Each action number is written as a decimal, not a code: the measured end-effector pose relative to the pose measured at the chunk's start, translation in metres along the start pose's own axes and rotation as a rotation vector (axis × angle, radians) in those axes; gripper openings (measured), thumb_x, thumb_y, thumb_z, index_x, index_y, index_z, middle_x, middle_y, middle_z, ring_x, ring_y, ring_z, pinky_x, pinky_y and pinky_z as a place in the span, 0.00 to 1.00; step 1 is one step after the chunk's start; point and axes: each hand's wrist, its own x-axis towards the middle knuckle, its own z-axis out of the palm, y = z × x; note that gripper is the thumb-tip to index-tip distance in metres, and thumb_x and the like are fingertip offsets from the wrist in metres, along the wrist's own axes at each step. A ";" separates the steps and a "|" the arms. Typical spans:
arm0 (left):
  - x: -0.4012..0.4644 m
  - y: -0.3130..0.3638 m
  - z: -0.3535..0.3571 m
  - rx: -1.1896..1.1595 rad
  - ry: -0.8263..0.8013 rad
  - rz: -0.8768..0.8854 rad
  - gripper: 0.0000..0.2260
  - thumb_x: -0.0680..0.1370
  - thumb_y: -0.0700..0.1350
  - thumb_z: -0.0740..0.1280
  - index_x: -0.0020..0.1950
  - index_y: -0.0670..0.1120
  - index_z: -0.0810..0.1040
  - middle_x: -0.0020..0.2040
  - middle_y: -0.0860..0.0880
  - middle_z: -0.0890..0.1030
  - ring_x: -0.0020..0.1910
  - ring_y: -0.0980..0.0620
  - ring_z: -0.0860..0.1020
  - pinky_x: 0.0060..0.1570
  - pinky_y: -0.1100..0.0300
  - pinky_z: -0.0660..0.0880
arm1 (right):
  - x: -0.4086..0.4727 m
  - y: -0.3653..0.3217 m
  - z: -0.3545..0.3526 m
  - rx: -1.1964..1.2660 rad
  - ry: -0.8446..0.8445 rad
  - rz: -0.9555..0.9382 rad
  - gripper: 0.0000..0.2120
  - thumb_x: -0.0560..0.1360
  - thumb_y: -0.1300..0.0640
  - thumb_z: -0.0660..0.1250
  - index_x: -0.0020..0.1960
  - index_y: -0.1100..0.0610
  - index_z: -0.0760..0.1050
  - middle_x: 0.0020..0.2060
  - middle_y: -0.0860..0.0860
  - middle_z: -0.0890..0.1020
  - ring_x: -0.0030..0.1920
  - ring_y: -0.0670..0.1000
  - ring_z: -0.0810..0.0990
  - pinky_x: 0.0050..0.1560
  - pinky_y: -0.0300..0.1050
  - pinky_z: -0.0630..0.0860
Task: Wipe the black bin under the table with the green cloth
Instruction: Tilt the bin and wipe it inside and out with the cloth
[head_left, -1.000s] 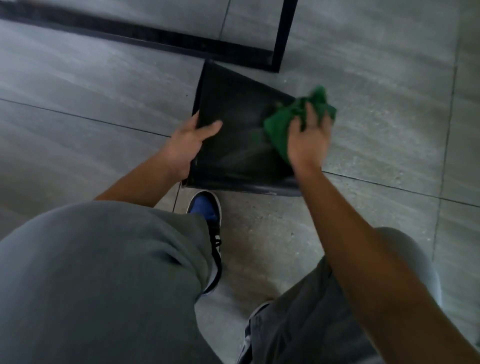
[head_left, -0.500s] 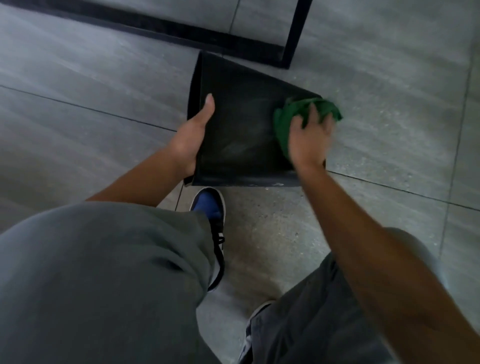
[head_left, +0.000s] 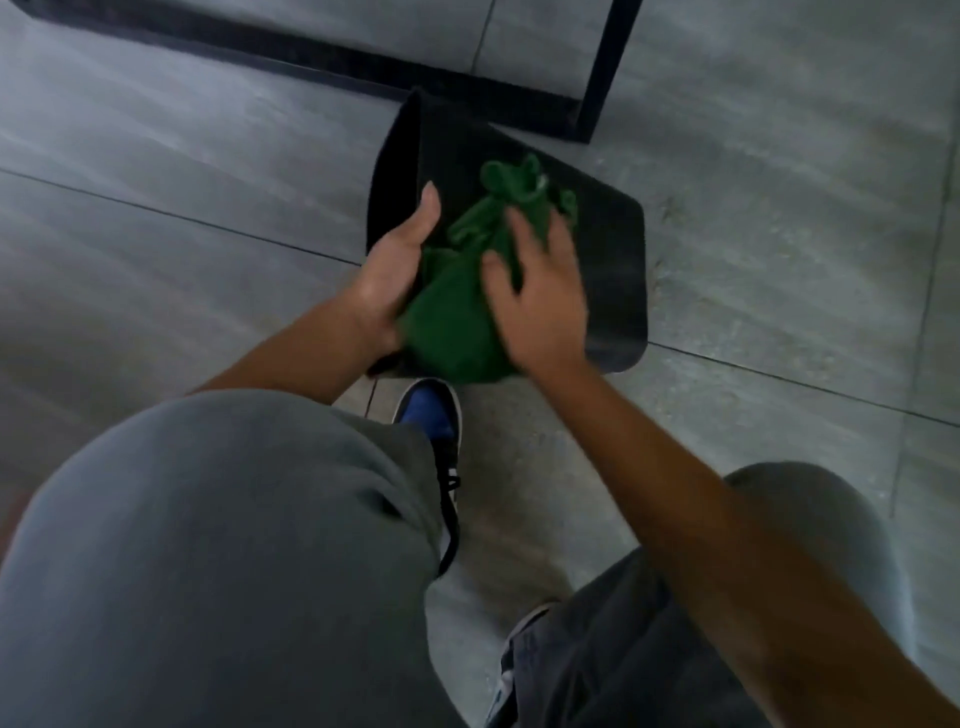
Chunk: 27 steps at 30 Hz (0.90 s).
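The black bin (head_left: 613, 270) lies on its side on the grey floor, one flat face turned up. My left hand (head_left: 389, 275) grips its left edge, thumb lying along the top face, the other fingers hidden round the side. The green cloth (head_left: 452, 332) is bunched on that top face between my hands, reaching to the bin's near edge. My right hand (head_left: 545, 301) rests on the cloth with fingers spread, pressing it against the bin.
A black table frame bar (head_left: 311, 62) and its upright leg (head_left: 602, 67) stand just behind the bin. My blue and black shoe (head_left: 434, 415) sits right below the bin, and my grey-trousered knees fill the foreground. Tiled floor lies all around.
My right hand has slid the cloth from the bin's right edge leftward to the middle and near edge, against my left hand. The bin shows a little more of its left side.
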 end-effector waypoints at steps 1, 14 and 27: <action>0.000 -0.005 -0.005 -0.014 0.030 0.002 0.30 0.84 0.63 0.55 0.74 0.41 0.74 0.69 0.38 0.79 0.68 0.39 0.78 0.66 0.45 0.76 | 0.031 0.019 -0.016 -0.017 -0.009 0.123 0.28 0.84 0.42 0.56 0.82 0.51 0.61 0.82 0.61 0.58 0.82 0.59 0.55 0.80 0.52 0.58; 0.011 -0.006 -0.012 -0.069 0.072 0.071 0.27 0.85 0.61 0.56 0.63 0.42 0.84 0.63 0.38 0.83 0.61 0.40 0.83 0.57 0.46 0.82 | -0.006 -0.001 -0.010 0.169 -0.085 0.226 0.38 0.78 0.39 0.53 0.83 0.56 0.56 0.82 0.66 0.51 0.83 0.64 0.49 0.82 0.56 0.48; 0.011 -0.009 -0.011 -0.061 -0.043 0.019 0.27 0.85 0.59 0.53 0.70 0.40 0.76 0.63 0.39 0.82 0.62 0.42 0.81 0.63 0.48 0.78 | -0.009 -0.032 -0.008 0.266 0.041 0.041 0.28 0.79 0.43 0.61 0.79 0.40 0.64 0.82 0.55 0.58 0.82 0.59 0.55 0.79 0.67 0.55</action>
